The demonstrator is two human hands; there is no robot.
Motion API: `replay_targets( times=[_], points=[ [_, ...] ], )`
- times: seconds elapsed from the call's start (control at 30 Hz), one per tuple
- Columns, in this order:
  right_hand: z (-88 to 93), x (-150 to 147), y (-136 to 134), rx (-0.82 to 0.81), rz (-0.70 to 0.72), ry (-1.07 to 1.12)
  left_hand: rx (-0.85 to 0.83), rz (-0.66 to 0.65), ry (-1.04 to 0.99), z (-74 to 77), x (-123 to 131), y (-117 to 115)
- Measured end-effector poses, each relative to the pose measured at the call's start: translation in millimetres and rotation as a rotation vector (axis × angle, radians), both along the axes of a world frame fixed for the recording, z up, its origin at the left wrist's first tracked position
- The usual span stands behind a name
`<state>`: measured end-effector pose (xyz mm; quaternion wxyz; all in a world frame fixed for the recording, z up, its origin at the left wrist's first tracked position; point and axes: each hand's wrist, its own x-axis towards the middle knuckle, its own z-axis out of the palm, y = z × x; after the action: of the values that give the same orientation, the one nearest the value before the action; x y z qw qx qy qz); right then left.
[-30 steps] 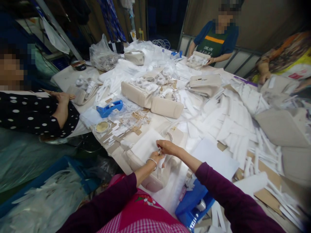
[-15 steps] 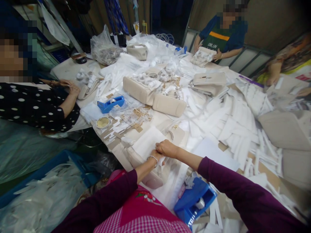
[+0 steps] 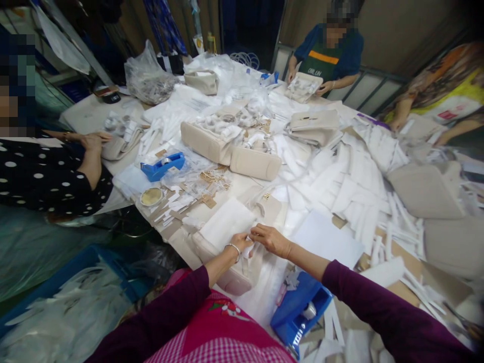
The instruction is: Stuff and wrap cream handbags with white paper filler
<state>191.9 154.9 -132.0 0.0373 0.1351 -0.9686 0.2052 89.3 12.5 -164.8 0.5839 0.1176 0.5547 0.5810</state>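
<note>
A beige handbag (image 3: 234, 280) lies at the table's near edge, in front of my body. A white foam sheet (image 3: 229, 222) covers part of its far side. Over the bag, my left hand (image 3: 240, 243) is closed around a small white wrapped piece (image 3: 249, 249), apparently on a strap or handle. My right hand (image 3: 270, 240) is right beside it, fingers pinched together close to the left fingertips. Whatever is between those right fingers is too small to make out. A blue tape dispenser (image 3: 298, 315) stands right of the bag, close to my apron.
Two more beige bags (image 3: 255, 162) stand mid-table beside a second blue tape dispenser (image 3: 162, 166) and a round tape roll (image 3: 152, 196). White foam strips (image 3: 359, 176) pile up on the right. A blue crate (image 3: 109, 257) is at lower left. Co-workers (image 3: 328, 55) handle bags around the table.
My right hand has drawn slightly right, off the left hand it overlapped, and its fingers now show in a pinch. The view has shifted a little; the bag stays in place.
</note>
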Motion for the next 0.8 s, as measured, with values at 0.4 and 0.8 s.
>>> replay_targets(
  times=[0.4,0.8],
  points=[
    [-10.3,16.1,-8.9,-0.398,-0.357,-0.003,-0.050,-0.044,0.067,-2.8,4.3,4.6],
    [9.8,191.3,-129.4,-1.127,-2.112,0.572,-0.119,-0.124,0.158,-6.7,0.7,12.4]
  ],
)
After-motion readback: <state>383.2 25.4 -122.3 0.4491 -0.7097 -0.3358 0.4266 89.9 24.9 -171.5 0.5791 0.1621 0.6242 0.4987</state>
